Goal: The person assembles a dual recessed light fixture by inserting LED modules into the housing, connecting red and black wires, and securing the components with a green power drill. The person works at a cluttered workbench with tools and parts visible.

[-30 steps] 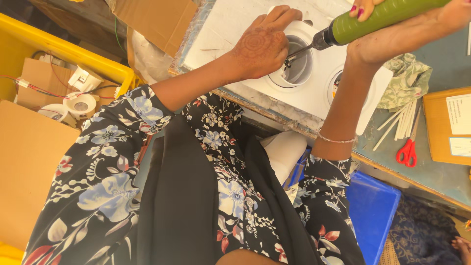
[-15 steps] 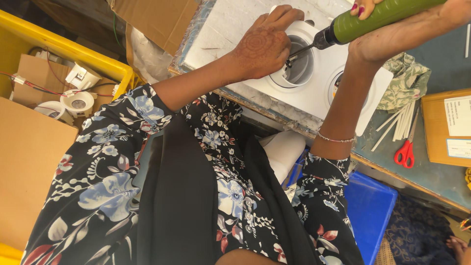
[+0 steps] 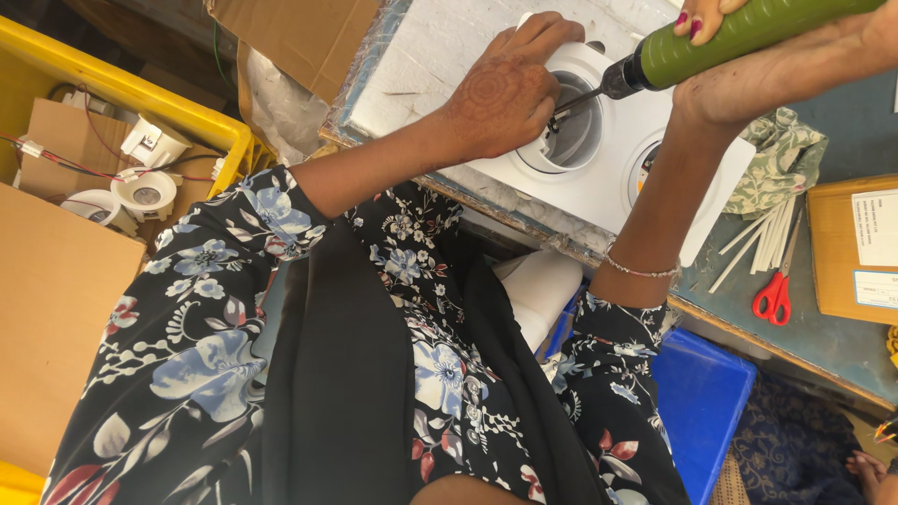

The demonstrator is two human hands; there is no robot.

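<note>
Overhead, a white panel [image 3: 645, 178] with two round openings is seen lying on a slab of white foam [image 3: 440, 56] at the near edge of the workbench [image 3: 823, 346]. The left hand [image 3: 505, 93] is laid on the panel at the rim of the left opening [image 3: 571, 136], its fingers curled down around a small part there (too small to be told, and hidden by the fingers). A green powered screwdriver [image 3: 739, 37] is gripped in the right hand [image 3: 776, 56], the fingers wrapped about its body, and its dark bit [image 3: 575, 101] is pointed into the same opening, just beside the left fingertips. The second opening is partly hidden behind the right wrist, on which a thin bracelet [image 3: 641, 271] is worn.

Further along the bench, a crumpled patterned cloth [image 3: 781, 164] is found near the panel's corner, with a bundle of white sticks [image 3: 758, 243] and red-handled scissors [image 3: 774, 295] beside it, and a brown cardboard box [image 3: 856, 248] at the far right. Below the bench edge a blue bin [image 3: 702, 393] is visible. To the left, a yellow crate [image 3: 122, 98] is filled with cardboard and white round lamp fittings [image 3: 145, 192] on red wires.
</note>
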